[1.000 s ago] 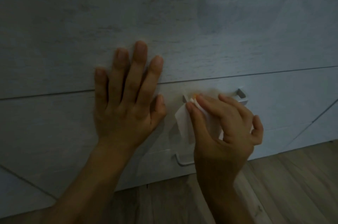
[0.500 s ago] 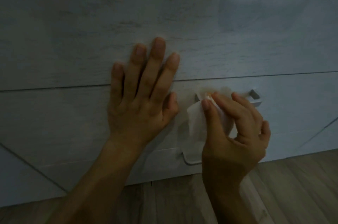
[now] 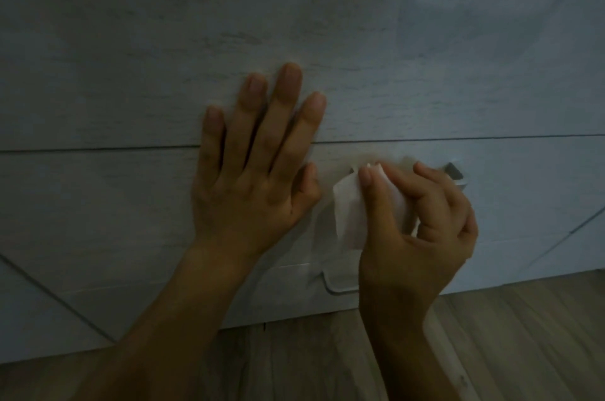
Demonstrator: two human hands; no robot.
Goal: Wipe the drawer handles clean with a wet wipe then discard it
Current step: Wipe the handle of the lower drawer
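My right hand (image 3: 422, 230) pinches a white wet wipe (image 3: 348, 214) and holds it against the left end of a metal drawer handle (image 3: 455, 175), whose right end shows past my fingers. The middle of that handle is hidden by my hand and the wipe. My left hand (image 3: 258, 164) lies flat with straight fingers on the pale wood-grain drawer front (image 3: 131, 197), across the gap between two drawers, just left of the wipe. A second handle (image 3: 337, 284) on the drawer below shows partly under my right wrist.
The drawer unit fills most of the view, with a dark seam (image 3: 458, 138) between the upper and middle fronts. Wooden floor (image 3: 523, 335) runs along the bottom. The light is dim.
The view has drifted so both hands sit further right in the frame. My right hand stays on the handle's left end with the wipe, and my left hand stays flat.
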